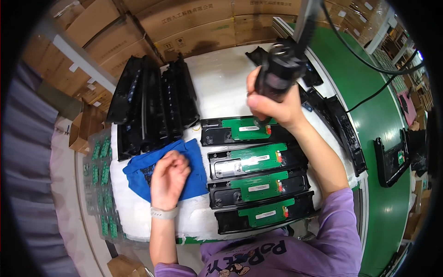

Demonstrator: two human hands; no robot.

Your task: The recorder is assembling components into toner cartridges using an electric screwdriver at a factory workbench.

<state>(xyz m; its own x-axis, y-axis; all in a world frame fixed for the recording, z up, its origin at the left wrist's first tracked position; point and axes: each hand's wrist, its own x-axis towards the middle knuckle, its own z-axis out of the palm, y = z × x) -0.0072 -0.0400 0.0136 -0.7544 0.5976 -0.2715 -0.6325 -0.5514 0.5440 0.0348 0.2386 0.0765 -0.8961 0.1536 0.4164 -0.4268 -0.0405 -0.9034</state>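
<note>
My right hand [284,106] is wrapped round a black electric screwdriver [278,69], held upright. Its lower end comes down over the green circuit board [242,135] on the farthest of several long black plastic housings [214,136]; whether the tip touches is hard to see. My left hand [170,177] is over a blue cloth [196,173], its fingers curled together; anything pinched in them is hidden. Beside it on the cloth is a pile of small dark screws [146,174]. Nearer to me, more housings lie in a row, each carrying a green board [258,158].
Black plastic housings [152,101] are stacked at the far left, and others [344,129] lie at the right. Clear trays of small green boards [99,184] stand left of the white padded surface [212,69]. A green conveyor belt [380,124] runs at right, cartons [194,27] behind.
</note>
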